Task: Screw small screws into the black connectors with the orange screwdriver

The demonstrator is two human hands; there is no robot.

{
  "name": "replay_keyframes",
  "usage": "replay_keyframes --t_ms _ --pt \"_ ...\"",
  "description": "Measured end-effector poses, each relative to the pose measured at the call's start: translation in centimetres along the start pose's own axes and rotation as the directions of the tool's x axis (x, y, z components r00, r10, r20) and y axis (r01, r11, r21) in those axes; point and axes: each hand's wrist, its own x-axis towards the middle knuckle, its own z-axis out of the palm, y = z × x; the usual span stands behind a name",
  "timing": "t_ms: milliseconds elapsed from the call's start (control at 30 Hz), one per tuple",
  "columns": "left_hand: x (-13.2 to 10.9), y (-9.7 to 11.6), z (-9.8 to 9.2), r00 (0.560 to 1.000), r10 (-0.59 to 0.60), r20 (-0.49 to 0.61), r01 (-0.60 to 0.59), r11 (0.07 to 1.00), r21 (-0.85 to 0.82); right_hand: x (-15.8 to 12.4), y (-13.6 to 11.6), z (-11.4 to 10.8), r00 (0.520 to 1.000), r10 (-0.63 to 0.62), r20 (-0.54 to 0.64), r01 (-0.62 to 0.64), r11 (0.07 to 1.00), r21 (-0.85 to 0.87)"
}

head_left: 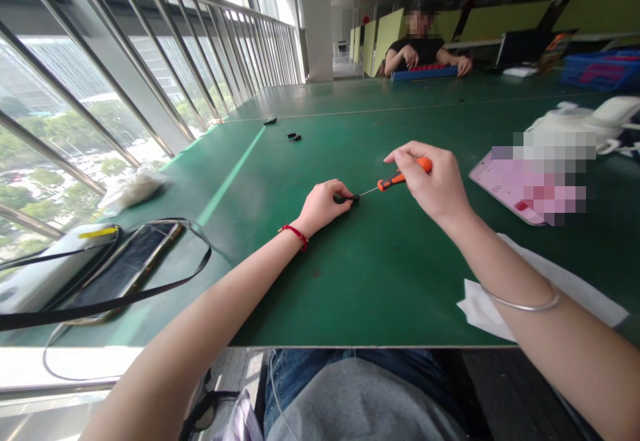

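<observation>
My right hand [435, 174] is closed round the orange and black handle of a screwdriver [391, 181]. The metal shaft slants down to the left, and its tip meets a small black part [354, 198] just above the green tabletop. Between thumb and fingers, my left hand [325, 206] pinches that black part; its exact kind is too small to make out. Farther up the table lie a few small black pieces [294, 137] and another black piece [270, 121].
A phone [135, 261] with a black strap and a white device [55, 261] lie left, near a plastic bag [131, 189]. On the right are a pink tray-like item [515, 184], a white bottle [565, 127] and paper [487, 304]. Across the table [300, 281] sits a person [420, 51].
</observation>
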Motion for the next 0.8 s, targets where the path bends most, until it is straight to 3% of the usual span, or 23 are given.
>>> replay_keyframes --t_ms 167,300,500,800 --pt "-0.01 -0.07 0.04 1.0 0.014 -0.005 -0.014 1.0 -0.016 -0.08 0.31 0.29 0.996 -0.017 -0.086 0.019 0.999 0.028" --pt "-0.04 -0.07 0.03 0.999 0.041 -0.006 -0.041 0.999 -0.012 -0.14 0.48 0.34 0.999 0.024 -0.044 -0.023 0.999 0.023" --pt "-0.1 0.04 -0.03 1.0 0.029 -0.002 -0.029 0.999 0.017 -0.21 0.75 0.5 0.995 -0.037 -0.096 0.042 0.998 0.045" --pt "0.01 -0.3 0.27 0.998 0.065 -0.026 -0.065 0.998 0.016 -0.42 0.34 0.65 0.996 -0.069 -0.062 0.073 0.995 0.067"
